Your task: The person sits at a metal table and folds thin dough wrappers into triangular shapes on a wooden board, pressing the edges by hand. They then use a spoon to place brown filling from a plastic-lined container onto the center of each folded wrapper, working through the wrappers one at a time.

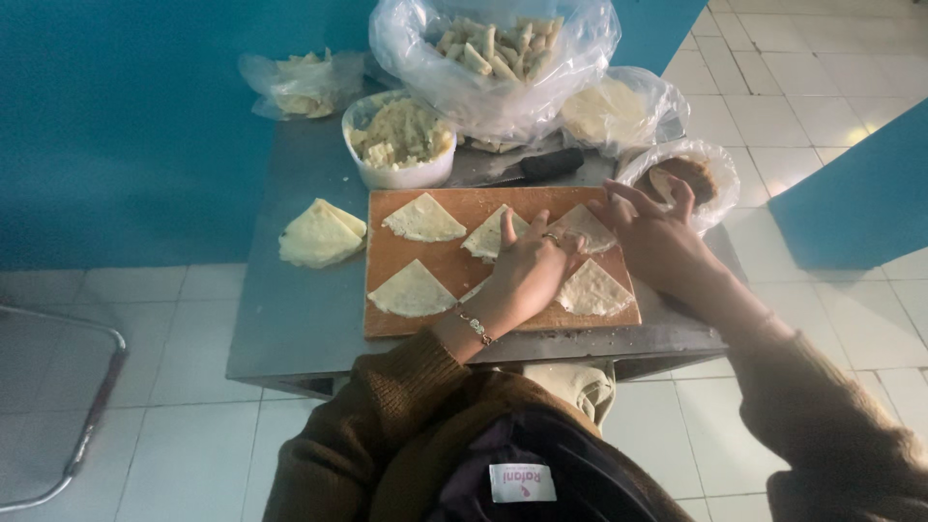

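A wooden cutting board (454,266) lies on a small metal table (290,309). Several triangular pastry sheets are spread on it, among them one at the far left (422,218) and one at the near left (412,290). My left hand (527,271) rests flat on the board's middle, covering part of a sheet, with a ring and a bracelet on it. My right hand (652,237) touches the far right sheet (585,227) with fingers spread. Another sheet (592,290) lies near the board's right edge.
A stack of folded pastry sheets (319,235) sits left of the board. Behind it stand a white bowl of filling (399,145), a large plastic bag of rolled pieces (493,48), bagged round sheets (609,111), a small bagged bowl (681,174) and a dark-handled knife (551,162). A metal chair frame (77,406) is at the left.
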### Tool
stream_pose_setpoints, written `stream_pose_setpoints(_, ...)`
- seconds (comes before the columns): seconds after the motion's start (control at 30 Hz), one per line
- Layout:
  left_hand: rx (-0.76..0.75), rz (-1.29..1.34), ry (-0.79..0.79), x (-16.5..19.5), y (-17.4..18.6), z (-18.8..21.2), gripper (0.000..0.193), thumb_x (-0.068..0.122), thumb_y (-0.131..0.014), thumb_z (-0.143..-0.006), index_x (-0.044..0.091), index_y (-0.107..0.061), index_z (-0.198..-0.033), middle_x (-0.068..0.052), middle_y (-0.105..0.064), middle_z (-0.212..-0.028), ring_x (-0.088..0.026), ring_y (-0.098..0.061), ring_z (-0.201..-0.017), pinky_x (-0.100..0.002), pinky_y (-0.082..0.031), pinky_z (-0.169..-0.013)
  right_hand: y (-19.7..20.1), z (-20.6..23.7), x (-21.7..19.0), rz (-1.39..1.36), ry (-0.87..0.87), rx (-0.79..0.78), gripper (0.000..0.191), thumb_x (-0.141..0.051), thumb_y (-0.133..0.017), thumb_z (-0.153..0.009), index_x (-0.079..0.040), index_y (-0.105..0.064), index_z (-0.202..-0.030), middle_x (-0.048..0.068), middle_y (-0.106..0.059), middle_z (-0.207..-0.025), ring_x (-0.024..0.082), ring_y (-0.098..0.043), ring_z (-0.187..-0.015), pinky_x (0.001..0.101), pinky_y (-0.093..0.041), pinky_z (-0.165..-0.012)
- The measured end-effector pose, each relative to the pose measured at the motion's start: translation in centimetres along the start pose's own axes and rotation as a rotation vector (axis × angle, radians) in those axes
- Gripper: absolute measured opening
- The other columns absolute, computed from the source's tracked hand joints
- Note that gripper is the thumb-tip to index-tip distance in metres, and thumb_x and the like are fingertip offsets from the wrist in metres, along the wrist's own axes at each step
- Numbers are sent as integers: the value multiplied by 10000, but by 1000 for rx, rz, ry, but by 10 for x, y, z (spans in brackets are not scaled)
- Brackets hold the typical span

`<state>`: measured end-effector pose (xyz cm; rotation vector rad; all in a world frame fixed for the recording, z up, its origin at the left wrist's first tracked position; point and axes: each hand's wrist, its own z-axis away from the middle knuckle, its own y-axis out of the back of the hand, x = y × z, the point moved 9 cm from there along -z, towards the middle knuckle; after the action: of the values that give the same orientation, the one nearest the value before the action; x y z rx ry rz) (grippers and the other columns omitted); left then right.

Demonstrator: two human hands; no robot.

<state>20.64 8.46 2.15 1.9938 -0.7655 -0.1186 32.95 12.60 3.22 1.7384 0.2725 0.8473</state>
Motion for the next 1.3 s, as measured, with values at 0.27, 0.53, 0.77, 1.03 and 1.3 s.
stream_pose_setpoints(0.27, -269, -136, 39, -4, -21, 5, 404, 149, -649, -848, 178, -722, -1244, -88, -748, -1034, -316, -495, -1388, -729, -154, -1123, -4, 7, -7, -394, -31, 111, 688, -309, -587, -918, -63, -386, -1528, 66, -582, -1415, 308, -532, -1289, 693, -178, -1124)
stream_pose_setpoints(0.53, 105, 82, -35, 4, 16, 2, 288, 191, -671, -868, 96, -752, -1127, -186, -727, -1155, -395, -519, -1266, -785, -172, -1068, 16, 12, -3, 76, -56, 75, 487, -228, -580, -951, -277, -544, -1434, -39, -542, -1484, 102, -483, -1433, 642, -220, -1158)
stream_pose_setpoints(0.77, -253, -120, 19, -2, -14, 3, 174, 143, -653, -866, 143, -798, -963, -91, -745, -924, -335, -498, -1392, -757, -179, -1129, 23, 7, -24, -24, -8, 149, 588, -426, -620, -904, -200, -572, -1445, 7, -531, -1519, 86, -412, -1433, 705, -190, -1098)
stream_pose_setpoints(1.03, -86, 95, 41, 3, 20, 1, 354, 220, -623, -916, 83, -710, -1231, -190, -595, -1364, -398, -435, -1367, -797, -169, -1047, 27, 30, 13, -308, -120, 235, 385, -96, -579, -885, -135, -587, -1268, 37, -666, -1303, 226, -493, -1394, 678, -182, -1169)
stream_pose_setpoints(1.3, -108, 163, -33, 48, 50, 61, 360, 213, -639, -925, 102, -700, -1262, -125, -640, -1313, -334, -453, -1406, -759, -185, -1078, 0, 71, -16, -1181, 1, 262, 599, -22, -445, -1011, -19, -254, -1579, 157, -577, -1504, 340, -448, -1462, 538, -324, -1201)
